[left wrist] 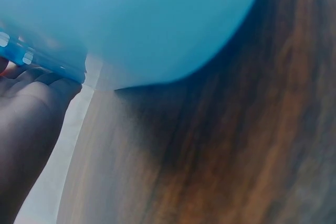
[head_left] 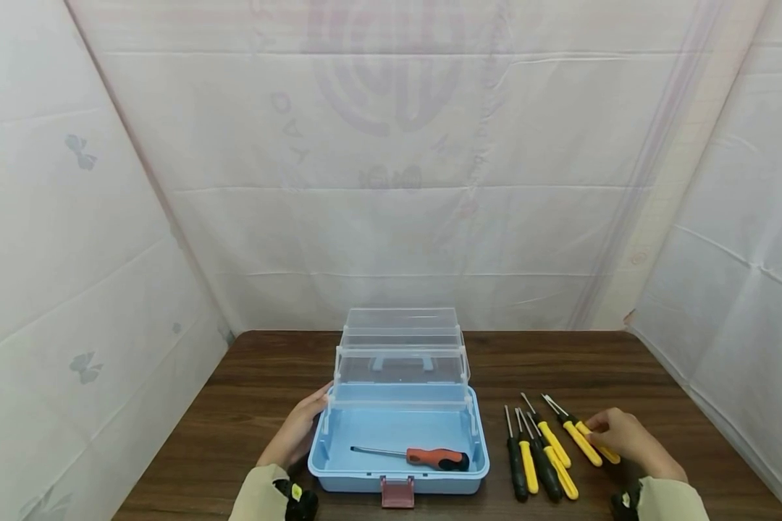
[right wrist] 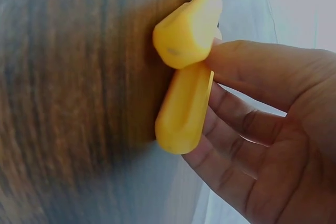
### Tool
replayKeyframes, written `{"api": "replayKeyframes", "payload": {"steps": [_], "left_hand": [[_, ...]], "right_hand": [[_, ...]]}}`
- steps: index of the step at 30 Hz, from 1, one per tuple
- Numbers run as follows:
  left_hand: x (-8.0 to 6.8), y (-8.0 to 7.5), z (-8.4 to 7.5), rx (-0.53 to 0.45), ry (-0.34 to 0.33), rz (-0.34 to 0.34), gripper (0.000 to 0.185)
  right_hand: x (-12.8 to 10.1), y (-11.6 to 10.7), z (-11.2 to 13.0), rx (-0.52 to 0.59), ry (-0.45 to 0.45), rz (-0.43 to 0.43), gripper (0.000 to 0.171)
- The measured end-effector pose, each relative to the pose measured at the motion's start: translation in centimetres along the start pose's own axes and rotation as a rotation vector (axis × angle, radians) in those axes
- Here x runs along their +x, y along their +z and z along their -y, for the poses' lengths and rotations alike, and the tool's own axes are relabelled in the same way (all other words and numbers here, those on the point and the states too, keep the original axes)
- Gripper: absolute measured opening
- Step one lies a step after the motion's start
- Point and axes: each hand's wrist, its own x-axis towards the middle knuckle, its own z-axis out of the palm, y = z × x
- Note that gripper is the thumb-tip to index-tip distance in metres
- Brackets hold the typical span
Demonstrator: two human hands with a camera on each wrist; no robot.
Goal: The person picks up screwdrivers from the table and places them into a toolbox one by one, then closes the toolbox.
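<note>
Right hand (head_left: 628, 436) pinches a yellow screwdriver (head_left: 601, 445) by its handle: light, stiff, smooth plastic. Left hand (head_left: 297, 430) rests straight-fingered against the blue toolbox (head_left: 397, 477)

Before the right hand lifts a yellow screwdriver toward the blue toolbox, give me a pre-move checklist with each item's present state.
1. Toolbox open, clear trays folded back: ok.
2. Left hand rests against the toolbox's left side, steadying it: ok.
3. Right hand pinches a yellow handle: ok in the right wrist view, though two yellow handles sit at the fingers; whether one or both are held: cannot tell.
4. Free room in the bottom compartment: ok, only an orange-handled screwdriver lies near its front.
5. Remaining screwdrivers lie close together on the table, risk of knocking them: cannot tell.
</note>
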Motion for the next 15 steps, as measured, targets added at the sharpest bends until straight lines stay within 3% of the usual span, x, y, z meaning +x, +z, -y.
{"api": "replayKeyframes", "payload": {"steps": [15], "left_hand": [[-0.07,0.01,-0.02,-0.003,0.009,0.003,0.056]], "right_hand": [[-0.05,0.02,0.05,0.011,-0.023,0.011,0.023]]}}
